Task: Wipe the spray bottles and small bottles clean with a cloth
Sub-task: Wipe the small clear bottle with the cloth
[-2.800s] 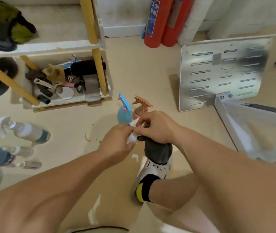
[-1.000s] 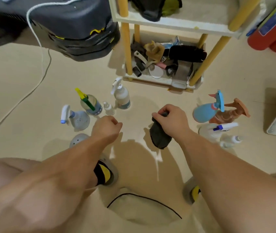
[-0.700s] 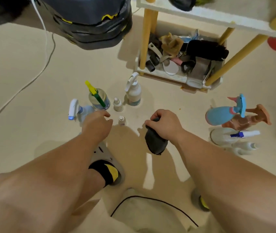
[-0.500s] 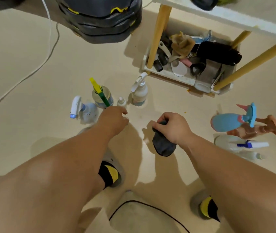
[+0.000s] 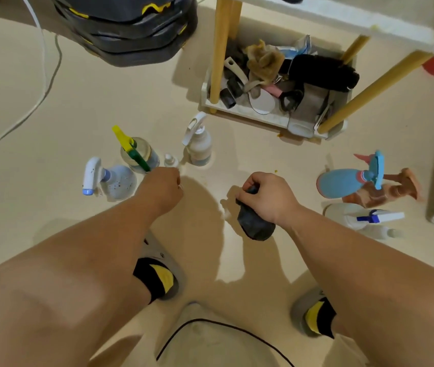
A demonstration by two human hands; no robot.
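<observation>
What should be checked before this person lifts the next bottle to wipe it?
1. Cloth in hand: ok. The right hand grips the dark cloth.
2. Left hand's hold on a bottle: cannot tell. The left hand is curled beside the small bottle; its fingertips are hidden.
3. Neighbouring bottles upright: ok. The yellow-trigger bottle and the white-trigger bottle stand on the floor.
4. Groups kept apart: ok. The blue bottle sits far to the right of these.
</observation>
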